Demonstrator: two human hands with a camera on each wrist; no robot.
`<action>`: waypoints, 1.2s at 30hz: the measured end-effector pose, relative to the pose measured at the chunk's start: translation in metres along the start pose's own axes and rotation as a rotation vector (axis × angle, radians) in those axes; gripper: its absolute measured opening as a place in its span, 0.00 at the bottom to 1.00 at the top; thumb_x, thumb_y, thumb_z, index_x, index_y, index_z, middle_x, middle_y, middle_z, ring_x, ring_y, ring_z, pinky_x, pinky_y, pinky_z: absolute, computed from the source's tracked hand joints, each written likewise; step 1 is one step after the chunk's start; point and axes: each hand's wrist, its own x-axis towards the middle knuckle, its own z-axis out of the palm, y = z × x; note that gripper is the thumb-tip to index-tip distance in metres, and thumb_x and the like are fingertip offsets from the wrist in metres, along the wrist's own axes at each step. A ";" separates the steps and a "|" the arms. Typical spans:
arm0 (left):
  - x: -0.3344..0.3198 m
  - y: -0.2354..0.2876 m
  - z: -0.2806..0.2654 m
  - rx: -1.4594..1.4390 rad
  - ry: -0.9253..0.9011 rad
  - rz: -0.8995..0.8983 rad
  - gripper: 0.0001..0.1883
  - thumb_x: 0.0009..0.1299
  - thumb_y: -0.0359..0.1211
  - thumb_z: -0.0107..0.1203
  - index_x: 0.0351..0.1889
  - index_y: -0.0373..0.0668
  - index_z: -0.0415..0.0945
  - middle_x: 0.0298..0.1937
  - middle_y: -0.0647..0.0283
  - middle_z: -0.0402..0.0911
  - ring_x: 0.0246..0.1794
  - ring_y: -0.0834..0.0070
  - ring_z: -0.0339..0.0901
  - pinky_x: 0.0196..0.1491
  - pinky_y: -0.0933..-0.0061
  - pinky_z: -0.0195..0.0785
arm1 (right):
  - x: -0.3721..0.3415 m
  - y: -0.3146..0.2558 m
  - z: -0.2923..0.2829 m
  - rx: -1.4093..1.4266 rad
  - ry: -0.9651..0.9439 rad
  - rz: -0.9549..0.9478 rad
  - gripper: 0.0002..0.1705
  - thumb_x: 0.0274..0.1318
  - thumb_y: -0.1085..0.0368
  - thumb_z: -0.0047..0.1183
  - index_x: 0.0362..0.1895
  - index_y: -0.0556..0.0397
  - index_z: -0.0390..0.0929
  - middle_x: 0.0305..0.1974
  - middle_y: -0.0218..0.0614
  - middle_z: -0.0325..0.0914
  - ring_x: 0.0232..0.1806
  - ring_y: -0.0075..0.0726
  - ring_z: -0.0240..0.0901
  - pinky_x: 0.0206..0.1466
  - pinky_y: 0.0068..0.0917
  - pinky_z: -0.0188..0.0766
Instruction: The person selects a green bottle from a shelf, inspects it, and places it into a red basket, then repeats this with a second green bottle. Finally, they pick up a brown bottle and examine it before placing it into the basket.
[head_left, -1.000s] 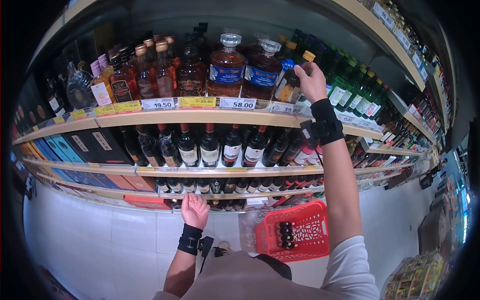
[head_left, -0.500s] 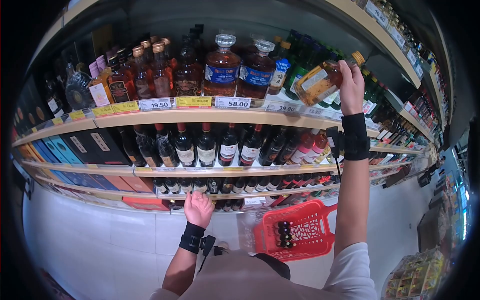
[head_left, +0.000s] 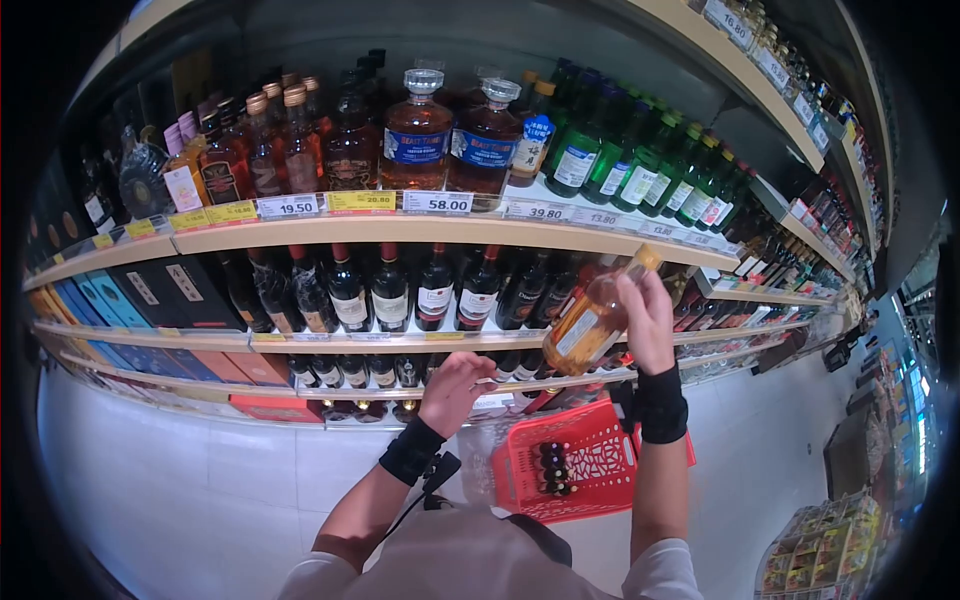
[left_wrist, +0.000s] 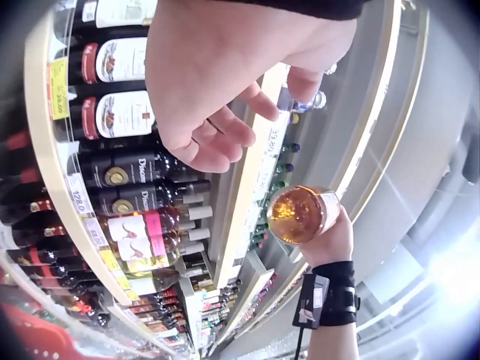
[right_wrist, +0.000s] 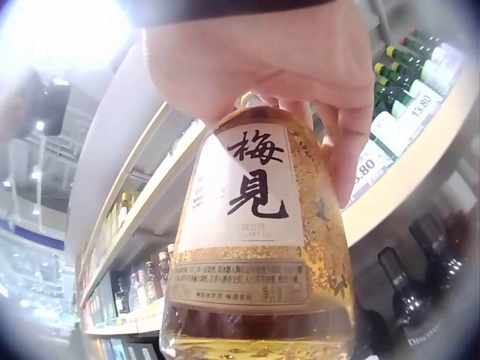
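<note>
In the head view my right hand (head_left: 650, 320) grips a bottle of amber liquor (head_left: 585, 330) near its yellow cap. The bottle tilts, its base towards the left, in front of the lower wine shelf. A white label with large dark characters covers its front in the right wrist view, with the fingers (right_wrist: 345, 150) wrapped round its upper part. My left hand (head_left: 455, 395) hovers to the left of the bottle and holds nothing; its fingers are loosely bent in the left wrist view. The bottle's base (left_wrist: 294, 215) faces that camera.
A red shopping basket (head_left: 615, 490) stands on the floor below, with several small dark bottles (head_left: 555, 468) inside. Green bottles (head_left: 575, 160) and whisky decanters (head_left: 415, 145) line the upper shelf (head_left: 400, 232). Wine bottles (head_left: 435, 290) fill the shelf beneath. A snack rack (head_left: 815, 550) is at lower right.
My right hand has taken the amber bottle off the upper shelf, drawn it right, then down and back left. My left hand has risen and moved right towards it.
</note>
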 end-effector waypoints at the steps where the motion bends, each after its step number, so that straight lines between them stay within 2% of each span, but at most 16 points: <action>1: 0.005 -0.002 0.013 0.023 -0.026 -0.023 0.16 0.74 0.43 0.51 0.52 0.44 0.68 0.57 0.57 0.73 0.56 0.66 0.72 0.59 0.59 0.63 | -0.008 0.009 0.000 0.023 -0.015 -0.030 0.11 0.67 0.65 0.48 0.47 0.59 0.71 0.36 0.27 0.76 0.36 0.17 0.69 0.41 0.18 0.67; 2: 0.010 -0.006 0.023 0.047 -0.052 -0.045 0.18 0.74 0.44 0.50 0.53 0.44 0.67 0.58 0.58 0.72 0.57 0.66 0.71 0.60 0.59 0.63 | -0.017 0.016 -0.001 0.038 -0.032 -0.016 0.10 0.67 0.66 0.49 0.46 0.59 0.71 0.35 0.27 0.76 0.36 0.16 0.69 0.40 0.18 0.67; 3: 0.015 -0.013 0.029 0.035 -0.092 -0.090 0.23 0.73 0.45 0.51 0.60 0.43 0.63 0.60 0.57 0.71 0.58 0.67 0.70 0.62 0.61 0.62 | -0.027 0.013 0.002 0.038 -0.020 0.009 0.09 0.67 0.66 0.49 0.45 0.59 0.70 0.35 0.27 0.75 0.36 0.16 0.69 0.40 0.18 0.66; 6: 0.016 -0.033 0.051 0.077 -0.101 -0.158 0.28 0.73 0.45 0.53 0.64 0.42 0.60 0.61 0.56 0.69 0.61 0.69 0.68 0.62 0.64 0.62 | -0.051 0.016 -0.002 0.056 -0.055 0.120 0.09 0.66 0.66 0.50 0.45 0.59 0.71 0.34 0.26 0.75 0.34 0.15 0.68 0.39 0.18 0.66; 7: 0.015 -0.038 0.058 0.062 -0.116 -0.184 0.29 0.72 0.39 0.55 0.67 0.41 0.57 0.61 0.58 0.68 0.62 0.71 0.66 0.63 0.65 0.62 | -0.055 0.023 -0.006 0.002 -0.070 0.089 0.09 0.66 0.66 0.51 0.44 0.60 0.71 0.34 0.27 0.76 0.35 0.15 0.68 0.39 0.18 0.67; 11: 0.012 -0.064 0.078 0.501 -0.123 -0.045 0.28 0.70 0.28 0.55 0.67 0.42 0.57 0.59 0.59 0.68 0.62 0.73 0.66 0.64 0.67 0.64 | -0.065 0.017 -0.021 -0.002 -0.063 0.123 0.09 0.65 0.66 0.52 0.40 0.61 0.71 0.34 0.27 0.76 0.36 0.14 0.68 0.40 0.18 0.68; 14: 0.011 -0.074 0.097 0.367 -0.079 -0.110 0.28 0.71 0.28 0.54 0.67 0.43 0.57 0.58 0.58 0.70 0.59 0.72 0.69 0.62 0.67 0.66 | -0.069 0.014 -0.038 -0.039 -0.073 0.142 0.10 0.66 0.65 0.52 0.40 0.61 0.71 0.34 0.27 0.76 0.36 0.14 0.68 0.39 0.18 0.67; 15: 0.011 -0.081 0.101 0.392 -0.059 -0.088 0.28 0.71 0.27 0.53 0.67 0.43 0.56 0.57 0.57 0.72 0.57 0.72 0.72 0.60 0.67 0.69 | -0.069 0.016 -0.044 -0.065 -0.087 0.125 0.10 0.67 0.64 0.51 0.40 0.60 0.71 0.31 0.25 0.73 0.33 0.13 0.64 0.37 0.17 0.65; 19: 0.011 -0.103 0.120 0.404 -0.052 -0.107 0.28 0.72 0.28 0.53 0.68 0.42 0.55 0.58 0.56 0.73 0.59 0.70 0.73 0.57 0.69 0.71 | -0.068 0.031 -0.077 0.053 -0.149 0.095 0.14 0.70 0.58 0.46 0.38 0.58 0.70 0.28 0.21 0.65 0.31 0.14 0.57 0.34 0.18 0.59; 20: 0.011 -0.110 0.125 0.351 -0.015 -0.131 0.27 0.72 0.31 0.54 0.66 0.41 0.57 0.56 0.58 0.76 0.56 0.75 0.73 0.59 0.72 0.66 | -0.065 0.053 -0.092 0.071 -0.173 0.113 0.16 0.71 0.56 0.43 0.39 0.58 0.71 0.29 0.21 0.65 0.32 0.15 0.58 0.36 0.19 0.59; 22: 0.009 -0.118 0.150 0.165 -0.037 -0.126 0.26 0.73 0.34 0.54 0.66 0.41 0.58 0.55 0.58 0.76 0.56 0.72 0.74 0.59 0.70 0.67 | -0.066 0.050 -0.107 0.140 -0.198 0.052 0.18 0.72 0.54 0.41 0.39 0.57 0.71 0.29 0.21 0.65 0.32 0.16 0.58 0.37 0.19 0.59; 26: 0.010 -0.148 0.172 0.091 -0.051 -0.097 0.24 0.75 0.34 0.51 0.65 0.41 0.58 0.56 0.56 0.75 0.57 0.69 0.74 0.60 0.66 0.67 | -0.076 0.060 -0.147 0.243 -0.234 0.210 0.20 0.72 0.53 0.41 0.46 0.58 0.75 0.33 0.21 0.69 0.32 0.14 0.58 0.35 0.18 0.60; 28: 0.010 -0.164 0.178 0.089 -0.059 -0.096 0.22 0.76 0.34 0.49 0.65 0.41 0.58 0.57 0.55 0.74 0.58 0.68 0.74 0.61 0.64 0.67 | -0.082 0.064 -0.165 0.286 -0.228 0.222 0.20 0.72 0.53 0.41 0.50 0.57 0.75 0.35 0.21 0.72 0.31 0.12 0.59 0.33 0.15 0.60; 31: 0.009 -0.189 0.191 0.081 -0.064 -0.104 0.20 0.77 0.37 0.43 0.64 0.41 0.56 0.64 0.51 0.68 0.64 0.59 0.70 0.66 0.53 0.63 | -0.094 0.072 -0.190 0.384 -0.233 0.233 0.21 0.72 0.53 0.42 0.54 0.55 0.75 0.37 0.22 0.74 0.29 0.10 0.60 0.30 0.13 0.59; 34: 0.007 -0.209 0.209 -0.063 -0.072 -0.127 0.17 0.79 0.36 0.40 0.62 0.42 0.59 0.62 0.54 0.70 0.61 0.62 0.72 0.62 0.53 0.67 | -0.100 0.072 -0.213 0.479 -0.265 0.211 0.22 0.71 0.53 0.42 0.58 0.54 0.73 0.38 0.21 0.75 0.28 0.09 0.60 0.27 0.12 0.58; 36: 0.003 -0.222 0.220 -0.084 -0.056 -0.140 0.19 0.80 0.40 0.37 0.64 0.44 0.58 0.64 0.52 0.68 0.62 0.58 0.71 0.61 0.50 0.67 | -0.103 0.072 -0.224 0.487 -0.287 0.197 0.22 0.71 0.53 0.43 0.59 0.55 0.72 0.39 0.21 0.75 0.27 0.09 0.60 0.27 0.12 0.57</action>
